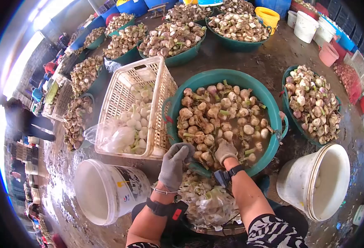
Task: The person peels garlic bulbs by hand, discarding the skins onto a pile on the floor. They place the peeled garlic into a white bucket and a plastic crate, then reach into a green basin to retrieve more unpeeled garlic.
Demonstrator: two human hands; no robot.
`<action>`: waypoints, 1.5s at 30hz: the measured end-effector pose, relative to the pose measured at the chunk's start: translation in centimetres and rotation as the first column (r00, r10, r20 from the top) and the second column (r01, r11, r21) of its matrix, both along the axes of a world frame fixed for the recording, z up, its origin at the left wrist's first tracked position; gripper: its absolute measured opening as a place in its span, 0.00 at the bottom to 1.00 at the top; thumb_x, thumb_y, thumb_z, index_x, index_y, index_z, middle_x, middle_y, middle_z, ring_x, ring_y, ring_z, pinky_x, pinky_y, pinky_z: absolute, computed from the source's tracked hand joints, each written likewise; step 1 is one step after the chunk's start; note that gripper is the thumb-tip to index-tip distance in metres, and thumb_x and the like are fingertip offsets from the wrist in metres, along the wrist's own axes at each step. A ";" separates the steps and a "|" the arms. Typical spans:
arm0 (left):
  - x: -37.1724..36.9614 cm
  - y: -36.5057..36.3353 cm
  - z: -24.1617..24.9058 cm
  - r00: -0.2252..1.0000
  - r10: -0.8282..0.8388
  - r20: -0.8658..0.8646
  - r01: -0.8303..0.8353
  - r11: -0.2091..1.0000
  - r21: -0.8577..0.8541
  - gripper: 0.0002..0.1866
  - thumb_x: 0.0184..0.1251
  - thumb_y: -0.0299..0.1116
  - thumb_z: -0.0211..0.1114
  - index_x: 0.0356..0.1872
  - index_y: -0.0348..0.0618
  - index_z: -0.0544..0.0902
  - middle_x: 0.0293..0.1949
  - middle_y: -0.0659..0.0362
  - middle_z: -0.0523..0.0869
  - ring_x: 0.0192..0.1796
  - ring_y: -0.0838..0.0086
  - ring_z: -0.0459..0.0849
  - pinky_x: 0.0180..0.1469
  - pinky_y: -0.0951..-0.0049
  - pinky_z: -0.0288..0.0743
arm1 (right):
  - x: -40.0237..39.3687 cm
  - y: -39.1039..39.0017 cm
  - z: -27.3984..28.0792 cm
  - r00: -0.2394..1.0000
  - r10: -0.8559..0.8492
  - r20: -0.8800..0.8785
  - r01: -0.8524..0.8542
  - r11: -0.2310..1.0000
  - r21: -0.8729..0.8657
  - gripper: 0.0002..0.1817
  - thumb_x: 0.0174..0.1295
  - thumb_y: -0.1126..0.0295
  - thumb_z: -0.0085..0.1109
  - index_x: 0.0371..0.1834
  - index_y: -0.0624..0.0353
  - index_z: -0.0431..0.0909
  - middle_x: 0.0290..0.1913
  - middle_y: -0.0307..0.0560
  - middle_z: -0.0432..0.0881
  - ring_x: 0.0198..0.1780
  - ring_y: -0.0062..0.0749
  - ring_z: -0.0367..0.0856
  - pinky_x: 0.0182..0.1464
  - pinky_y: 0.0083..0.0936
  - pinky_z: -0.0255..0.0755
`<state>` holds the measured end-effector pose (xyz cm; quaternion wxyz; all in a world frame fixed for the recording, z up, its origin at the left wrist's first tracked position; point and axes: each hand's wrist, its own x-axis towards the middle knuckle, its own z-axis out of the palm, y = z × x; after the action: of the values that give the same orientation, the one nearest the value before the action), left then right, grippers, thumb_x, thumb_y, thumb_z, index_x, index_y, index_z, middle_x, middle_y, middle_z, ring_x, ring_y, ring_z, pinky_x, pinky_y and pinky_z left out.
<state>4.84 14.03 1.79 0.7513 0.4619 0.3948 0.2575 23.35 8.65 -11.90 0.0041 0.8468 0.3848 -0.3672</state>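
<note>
Brown, unpeeled garlic bulbs [206, 113] sit in murky water inside a wide green tub [227, 74] in front of me. My right hand [226, 151], in a grey glove, reaches over the tub's near side with its fingers closed around a garlic bulb, mostly hidden by the glove. Just left of it, by the near rim, my gloved left hand [175, 164] is curled closed; whatever it may hold does not show. Below both hands lies a heap of pale garlic skins [208, 202]. A white crate [107, 99] at the left holds cleaned white garlic [136, 120] and a clear plastic bag.
White buckets stand tilted at the left [91, 192] and right [330, 182]. Another green tub heaped with garlic [312, 103] is at the right. Several more full tubs line the back, near a yellow bucket [268, 18]. A person [25, 120] stands far left on the wet floor.
</note>
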 end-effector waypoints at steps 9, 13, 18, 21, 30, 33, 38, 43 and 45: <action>0.8 -2.3 -5.3 0.983 -0.171 -0.063 0.182 0.925 0.335 0.24 0.57 0.33 0.62 0.54 0.37 0.70 0.45 0.56 0.78 0.46 0.69 0.76 0.52 0.74 0.68 | 2.0 -5.9 -0.1 0.836 -0.213 -0.505 0.509 0.644 0.571 0.10 0.60 0.69 0.51 0.37 0.65 0.77 0.28 0.52 0.78 0.32 0.40 0.77 0.31 0.34 0.72; 1.3 -4.0 -4.2 0.883 -0.290 -0.370 0.468 0.616 0.633 0.38 0.50 0.29 0.68 0.63 0.39 0.59 0.54 0.52 0.72 0.55 0.67 0.72 0.58 0.72 0.65 | -1.0 -10.5 7.0 0.520 0.135 -0.843 0.713 0.475 0.516 0.11 0.60 0.71 0.52 0.44 0.62 0.75 0.29 0.46 0.79 0.34 0.36 0.77 0.32 0.30 0.72; 0.8 -7.5 -2.9 0.895 -0.249 -0.370 0.445 0.567 0.693 0.34 0.48 0.30 0.71 0.57 0.39 0.64 0.49 0.53 0.74 0.51 0.69 0.74 0.53 0.72 0.69 | -5.6 -12.6 5.4 0.734 0.042 -0.678 0.647 0.261 0.716 0.13 0.62 0.72 0.50 0.49 0.62 0.72 0.41 0.45 0.77 0.45 0.33 0.75 0.46 0.25 0.71; -0.5 -9.5 -1.7 0.904 -0.139 -0.403 0.407 0.564 0.718 0.32 0.45 0.31 0.73 0.54 0.39 0.68 0.46 0.54 0.76 0.48 0.69 0.76 0.51 0.72 0.70 | -8.2 -13.4 5.9 0.599 0.043 -0.800 0.782 0.186 0.595 0.12 0.64 0.75 0.46 0.50 0.62 0.70 0.49 0.47 0.75 0.52 0.32 0.73 0.55 0.25 0.68; -3.2 -11.7 -0.3 0.895 -0.161 -0.416 0.414 0.643 0.644 0.34 0.38 0.41 0.76 0.48 0.38 0.71 0.44 0.51 0.76 0.47 0.61 0.77 0.49 0.68 0.71 | -8.9 -16.0 7.9 0.897 0.116 -0.428 0.379 0.301 0.875 0.10 0.63 0.68 0.52 0.36 0.64 0.76 0.28 0.40 0.77 0.32 0.26 0.74 0.37 0.24 0.69; -3.8 -12.2 0.7 0.883 -0.195 -0.428 0.438 0.672 0.597 0.36 0.37 0.42 0.77 0.49 0.38 0.71 0.45 0.53 0.77 0.45 0.63 0.78 0.48 0.69 0.72 | -8.8 -16.7 8.0 0.875 0.232 -0.426 0.349 0.308 0.885 0.08 0.63 0.70 0.51 0.38 0.62 0.76 0.30 0.40 0.77 0.32 0.26 0.74 0.36 0.23 0.69; -4.3 -11.9 -0.3 0.917 -0.257 -0.305 0.395 0.697 0.598 0.38 0.38 0.39 0.78 0.53 0.38 0.70 0.45 0.55 0.78 0.45 0.70 0.78 0.47 0.73 0.73 | -8.9 -18.6 12.0 0.957 0.278 0.082 -0.165 0.289 0.943 0.07 0.63 0.75 0.49 0.41 0.61 0.75 0.35 0.38 0.78 0.34 0.24 0.76 0.36 0.24 0.72; -4.8 -12.4 0.8 0.911 -0.368 -0.185 0.412 0.798 0.439 0.33 0.46 0.35 0.75 0.54 0.37 0.69 0.42 0.56 0.79 0.43 0.72 0.79 0.46 0.76 0.74 | -9.6 -18.2 10.4 0.189 0.306 -0.933 0.804 0.498 0.326 0.07 0.58 0.72 0.58 0.39 0.58 0.75 0.32 0.35 0.75 0.32 0.21 0.73 0.35 0.20 0.69; -4.8 -12.4 0.6 0.909 -0.383 -0.163 0.415 0.809 0.416 0.30 0.51 0.34 0.72 0.54 0.37 0.69 0.42 0.56 0.80 0.41 0.72 0.80 0.46 0.76 0.75 | -9.5 -18.6 10.8 0.417 0.302 -0.857 0.706 0.486 0.515 0.08 0.59 0.71 0.57 0.40 0.59 0.75 0.33 0.36 0.77 0.34 0.20 0.73 0.36 0.20 0.69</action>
<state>0.02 1.66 2.43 0.6495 0.7013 0.2465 0.1600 13.86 -9.92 -1.13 -0.6618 0.4501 0.3206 -0.5066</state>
